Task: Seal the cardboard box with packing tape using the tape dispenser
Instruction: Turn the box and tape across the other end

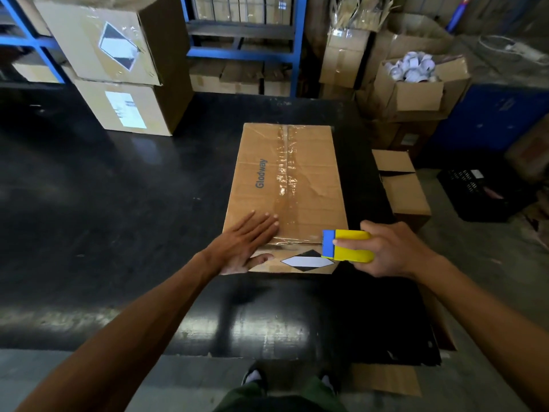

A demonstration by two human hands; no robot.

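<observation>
Tape dispenser at the near right corner of the box

Cardboard box [285, 185], printed "Glodway", lies flat on the black desk [104, 203] with its long side running away from the person. Clear packing tape [285, 171] runs along the centre seam of its top, wrinkled and shiny in places. A black-and-white diamond label [307, 261] sits on the near face of the box.

Left hand [248, 243] is open, palm down, fingers spread flat on the near left part of the box top, with the thumb hanging over the near edge. Right hand [386, 248] is closed around the yellow tape dispenser [350, 246], whose blue front end touches the near right corner of the box, at the level of the top edge. A strip of tape lies along that near top edge between the two hands.

Beyond the desk stand stacked cardboard cartons [118, 69] at the left, blue shelving [243, 52] behind, and at the right an open carton of white tape rolls [411, 66]. A smaller box [401, 185] lies just beside the desk on the right.
</observation>
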